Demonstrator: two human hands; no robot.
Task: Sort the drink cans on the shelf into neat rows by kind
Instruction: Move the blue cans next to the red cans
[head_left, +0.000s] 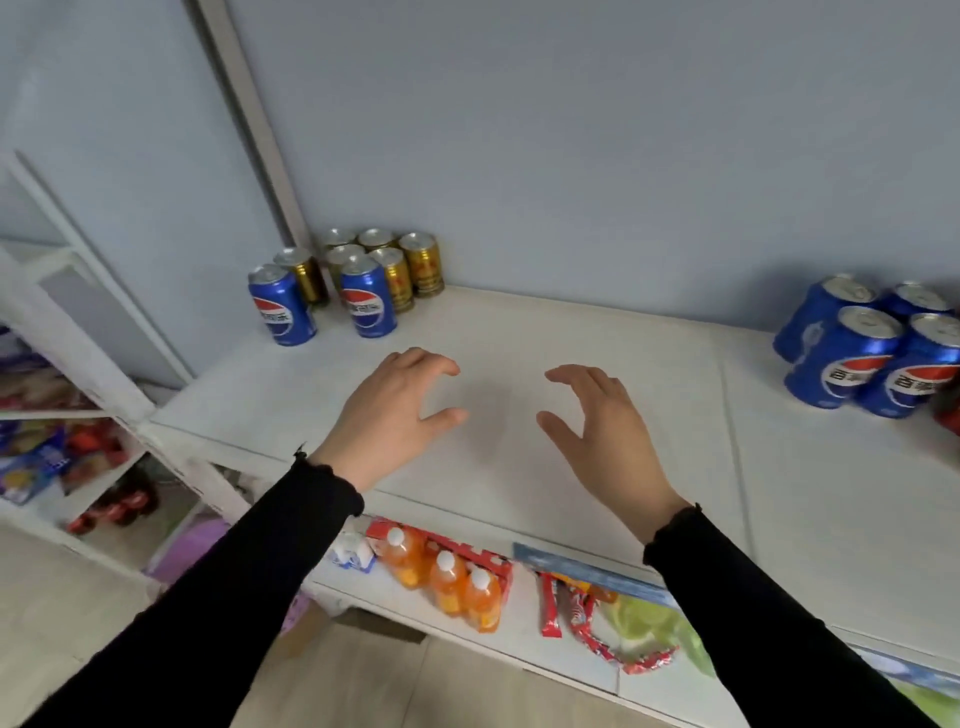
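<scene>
On the white shelf (519, 332), at the back left, several gold cans (397, 260) stand bunched by the wall. Two blue cola cans (280, 306) (368, 296) stand in front of them, mixed in with the gold ones. At the far right, several blue cola cans (857, 348) form a tight cluster. My left hand (392, 410) and my right hand (602, 426) hover over the bare middle of the shelf, facing each other. Both have loosely spread fingers and hold nothing.
A red can (948, 410) peeks in at the right edge. On the lower shelf stand orange drink bottles (447, 577) and red snack packets (582, 618). A neighbouring white rack (78, 364) with packaged goods stands to the left. A grey wall backs the shelf.
</scene>
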